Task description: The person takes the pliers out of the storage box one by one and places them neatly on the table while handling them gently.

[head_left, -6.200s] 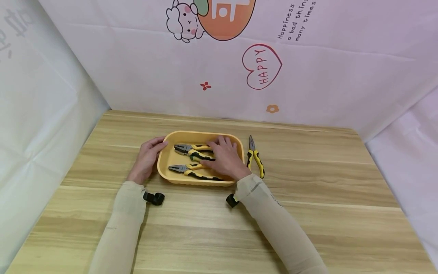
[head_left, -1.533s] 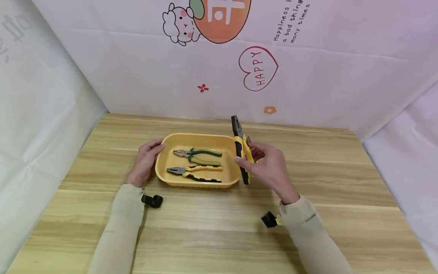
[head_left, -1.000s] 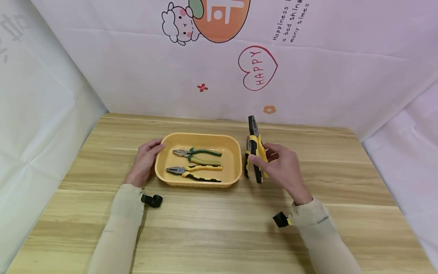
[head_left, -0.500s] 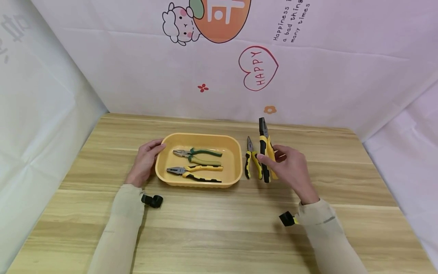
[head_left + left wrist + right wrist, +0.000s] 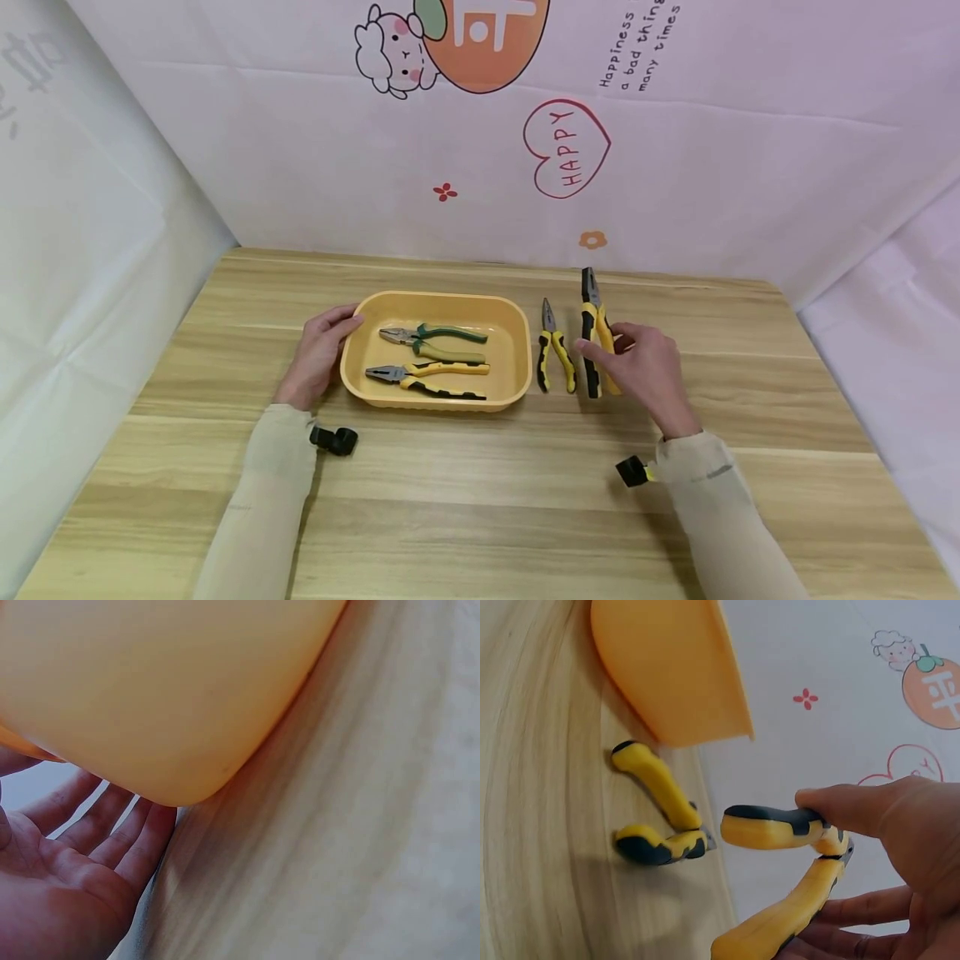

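Note:
My right hand (image 5: pixel 647 367) grips yellow-and-black combination pliers (image 5: pixel 590 333) by the handles, thumb on one and fingers on the other. Their head points to the back wall; in the right wrist view the held pliers (image 5: pixel 780 900) are above the table. My left hand (image 5: pixel 318 354) holds the left end of a yellow plastic tray (image 5: pixel 513 392), thumb over the rim and fingers outside its wall. Inside lie green-handled pliers (image 5: pixel 448 350) and another yellow-and-black pair of pliers (image 5: pixel 435 369). Just right of the tray, yellow-and-black needle-nose pliers (image 5: pixel 549 333) lie on the table, handles spread.
The wooden table (image 5: pixel 450 517) runs back to a white printed cloth wall (image 5: pixel 337 183). More white cloth (image 5: pixel 90 250) hangs at the left side. A small black camera (image 5: pixel 633 472) sits at the right wrist, another black camera (image 5: pixel 341 442) at the left.
The right hand has lifted the combination pliers out of the tray and carried them right, past the needle-nose pliers, and lately a little lower. The left hand stays at the tray.

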The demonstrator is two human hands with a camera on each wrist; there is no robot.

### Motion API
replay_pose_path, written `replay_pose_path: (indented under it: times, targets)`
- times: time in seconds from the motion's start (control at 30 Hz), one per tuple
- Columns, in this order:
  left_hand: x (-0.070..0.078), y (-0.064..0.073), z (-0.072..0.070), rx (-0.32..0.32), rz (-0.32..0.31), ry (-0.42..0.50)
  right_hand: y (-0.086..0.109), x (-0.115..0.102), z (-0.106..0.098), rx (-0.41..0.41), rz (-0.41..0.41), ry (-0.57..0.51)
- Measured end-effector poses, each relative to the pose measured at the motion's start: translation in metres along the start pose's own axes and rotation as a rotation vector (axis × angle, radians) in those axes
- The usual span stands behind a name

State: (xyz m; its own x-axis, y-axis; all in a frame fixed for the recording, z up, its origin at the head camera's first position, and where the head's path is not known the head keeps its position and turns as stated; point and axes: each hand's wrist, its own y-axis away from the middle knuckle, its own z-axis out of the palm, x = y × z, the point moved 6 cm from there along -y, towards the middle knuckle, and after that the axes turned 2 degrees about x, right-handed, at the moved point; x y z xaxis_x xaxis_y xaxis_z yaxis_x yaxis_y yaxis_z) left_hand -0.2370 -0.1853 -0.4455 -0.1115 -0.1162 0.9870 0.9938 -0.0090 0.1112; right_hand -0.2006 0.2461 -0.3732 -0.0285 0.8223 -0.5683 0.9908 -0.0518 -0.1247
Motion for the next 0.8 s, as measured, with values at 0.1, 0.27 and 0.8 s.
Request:
replay_pose_path:
  times: [0.1,0.27,0.8]
  targets:
    - [0.0,0.0,0.0,-0.001,0.0,-0.005,-0.001,0.006,0.001,-0.025,0.037,0.019]
    - [0.0,0.0,0.0,-0.001,-0.003,-0.027,-0.004,0.016,0.006,-0.077,0.089,0.03]
    - [-0.002,-0.002,-0.001,0.0,-0.003,0.028,-0.019,0.034,0.02,-0.091,0.106,0.153]
